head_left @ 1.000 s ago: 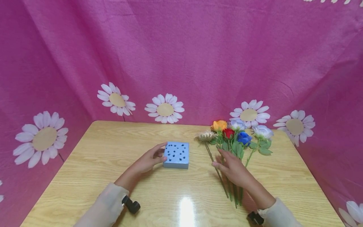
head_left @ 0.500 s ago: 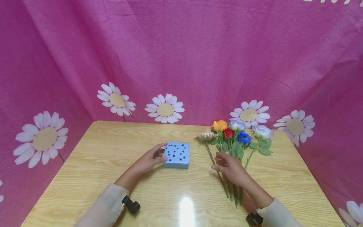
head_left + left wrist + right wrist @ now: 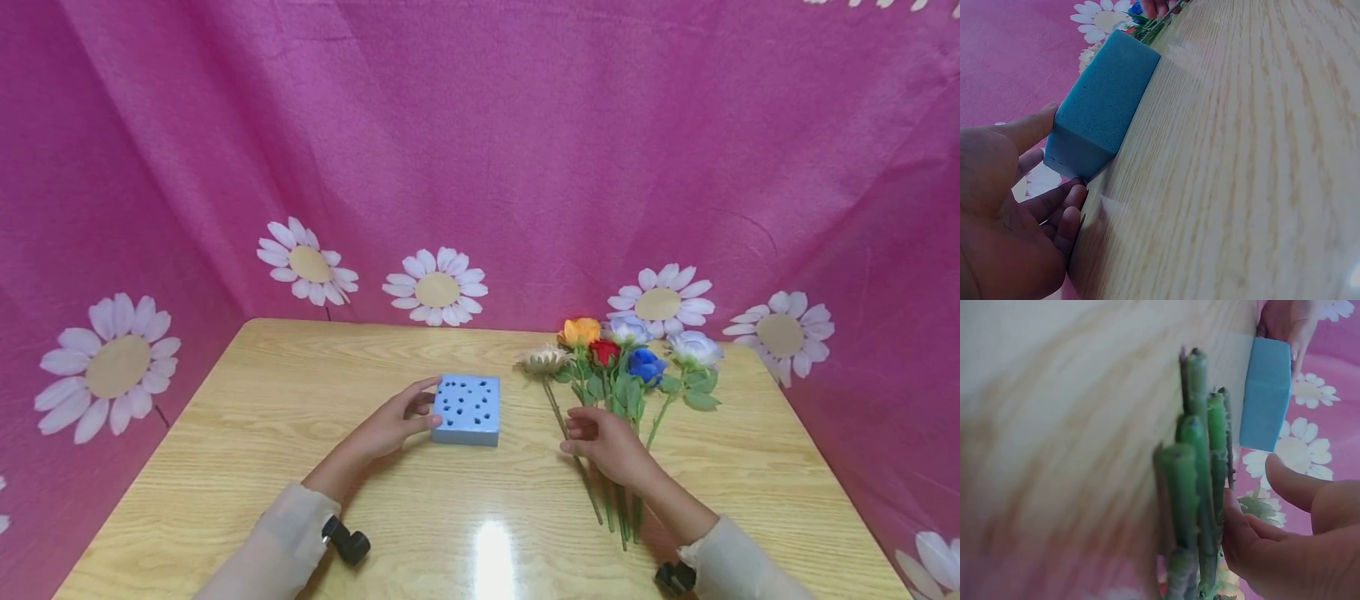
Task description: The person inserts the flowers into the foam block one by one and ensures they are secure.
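- Grip of the left hand (image 3: 386,429): thumb and fingers are curved round the left side of a pale blue, square foam block with many holes (image 3: 467,408), which lies flat on the light wooden tabletop (image 3: 315,375). Too weak a hold could let the block slide; too strong could perhaps dent it.
- Cream flower with a long brown stem (image 3: 545,361): it lies to the right of the block, apart from it. Its thin stem might roll if it is only pushed.
- Grip of the right hand (image 3: 611,446): the thumb is spread from the fingers at this stem; whether they touch it, I cannot tell.
- Bunch of orange, red, blue and pale lilac flowers (image 3: 645,367): their green stems lie close together under the right hand, so leaves may catch and drag along neighbours.
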